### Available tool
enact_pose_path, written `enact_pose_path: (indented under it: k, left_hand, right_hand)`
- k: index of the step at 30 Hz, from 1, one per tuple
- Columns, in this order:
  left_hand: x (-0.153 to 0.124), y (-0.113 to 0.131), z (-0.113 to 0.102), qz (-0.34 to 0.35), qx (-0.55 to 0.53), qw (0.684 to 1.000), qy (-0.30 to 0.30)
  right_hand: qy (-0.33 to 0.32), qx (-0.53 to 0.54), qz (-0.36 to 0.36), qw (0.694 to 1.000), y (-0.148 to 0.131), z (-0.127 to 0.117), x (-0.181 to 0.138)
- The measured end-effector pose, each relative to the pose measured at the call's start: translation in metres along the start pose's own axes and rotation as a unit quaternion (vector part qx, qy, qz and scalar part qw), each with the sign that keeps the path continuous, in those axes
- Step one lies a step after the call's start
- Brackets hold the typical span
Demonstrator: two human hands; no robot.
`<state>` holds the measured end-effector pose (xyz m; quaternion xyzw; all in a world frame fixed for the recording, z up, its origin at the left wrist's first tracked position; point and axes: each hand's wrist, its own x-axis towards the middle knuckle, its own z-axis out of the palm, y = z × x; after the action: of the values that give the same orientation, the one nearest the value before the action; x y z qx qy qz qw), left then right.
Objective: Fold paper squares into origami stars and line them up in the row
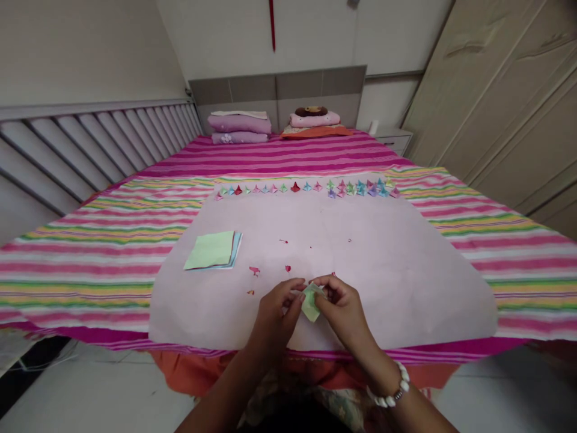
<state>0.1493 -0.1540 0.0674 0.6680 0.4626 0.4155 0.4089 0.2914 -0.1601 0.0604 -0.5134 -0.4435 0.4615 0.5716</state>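
Observation:
Between my two hands is a small piece of folded pale green paper [312, 305], pointed at its lower end. My left hand [280, 310] pinches its left edge between thumb and fingers. On the other side my right hand [342, 305], with a white beaded bracelet on the wrist, grips the upper right part, its thumb lying over the paper. The fingers partly cover the folds. Left of my hands lies a stack of square paper sheets [211, 250], light green on top, with blue, red and white edges showing beneath.
Small folded paper pieces [295, 187] in several colours line the far edge of a pale sheet [406, 276] on the striped bed [518, 264]. Red scraps [255, 270] are scattered near my hands. Folded bedding [240, 124] sits by the headboard; a metal railing [108, 144] runs along the left.

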Motion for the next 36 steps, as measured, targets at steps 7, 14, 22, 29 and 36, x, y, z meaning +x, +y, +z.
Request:
enact_pose_path:
  k: [7, 14, 22, 29, 36]
  left_hand:
    - [-0.002, -0.001, -0.013, 0.185, 0.123, 0.97, -0.096]
    - [0.002, -0.004, -0.015, 0.247, 0.195, 0.947, -0.057]
    - [0.003, -0.002, -0.011, 0.086, 0.024, 0.994, -0.056]
    - [0.003, 0.007, -0.007, -0.055, -0.172, 0.983, -0.04]
    - [0.004, 0.008, -0.005, -0.096, -0.243, 0.965, -0.038]
  right_hand:
    - [-0.009, 0.063, 0.038, 0.997, -0.002, -0.002, 0.001]
    - [-0.031, 0.071, 0.05, 0.996, -0.003, -0.006, 0.001]
    - [-0.057, 0.041, 0.053, 0.996, -0.011, -0.01, 0.001]
    - [-0.1, 0.082, 0.054, 0.99, -0.012, -0.012, -0.002]
    - [-0.083, 0.107, 0.051, 0.989, -0.01, -0.012, -0.003]
